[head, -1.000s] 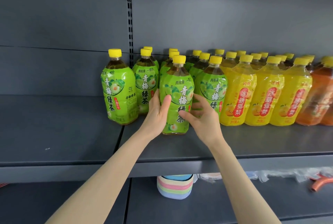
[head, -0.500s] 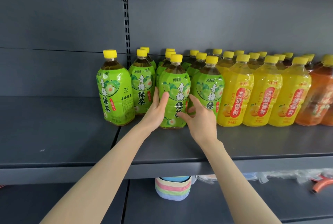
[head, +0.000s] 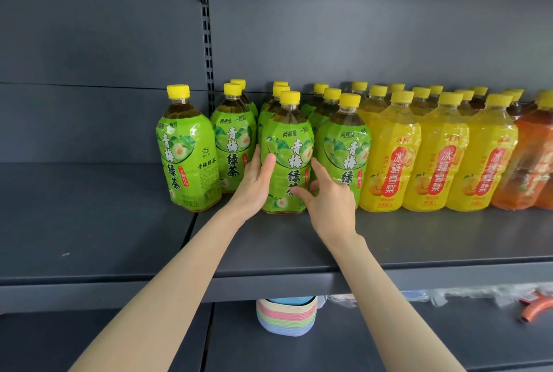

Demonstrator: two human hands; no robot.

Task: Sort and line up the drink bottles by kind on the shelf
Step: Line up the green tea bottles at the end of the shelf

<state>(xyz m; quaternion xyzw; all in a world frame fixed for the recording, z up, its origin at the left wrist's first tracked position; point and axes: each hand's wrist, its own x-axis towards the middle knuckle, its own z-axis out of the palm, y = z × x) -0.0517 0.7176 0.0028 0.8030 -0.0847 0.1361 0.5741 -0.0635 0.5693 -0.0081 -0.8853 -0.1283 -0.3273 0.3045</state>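
**Two hands hold a green tea bottle in the front row**

The grey metal shelf [head: 104,222] takes most of the view. Behind it are a grey back wall [head: 359,27] and a slotted upright rail [head: 208,51].

The bottles stand on this shelf in rows several deep, from the middle to the right edge, and all have yellow caps. The green tea bottles [head: 187,156] are on the left of the group. Next come the yellow pear drink bottles [head: 389,159]. The orange bottles [head: 532,162] are at the far right, partly cut by the frame.

The middle green bottle [head: 288,147] stands upright on the shelf, third from the left in the front row, close between two green neighbours.

Two bare forearms reach up to it from the near side. The left hand [head: 254,183] clasps its left side. The fingers lie close together in the gap to the left neighbour, and the thumb is on the front label. The right hand [head: 329,201] holds the lower right side. Its thumb presses the label and one finger goes up into the gap on the right. The other fingers are hidden behind the bottle. Both hands cover part of the labels.

On the lower shelf [head: 389,347], a stack of striped bowls [head: 286,317] sits half hidden under the shelf edge. To its right lie clear plastic packets [head: 434,297] and an orange curved piece [head: 535,310].
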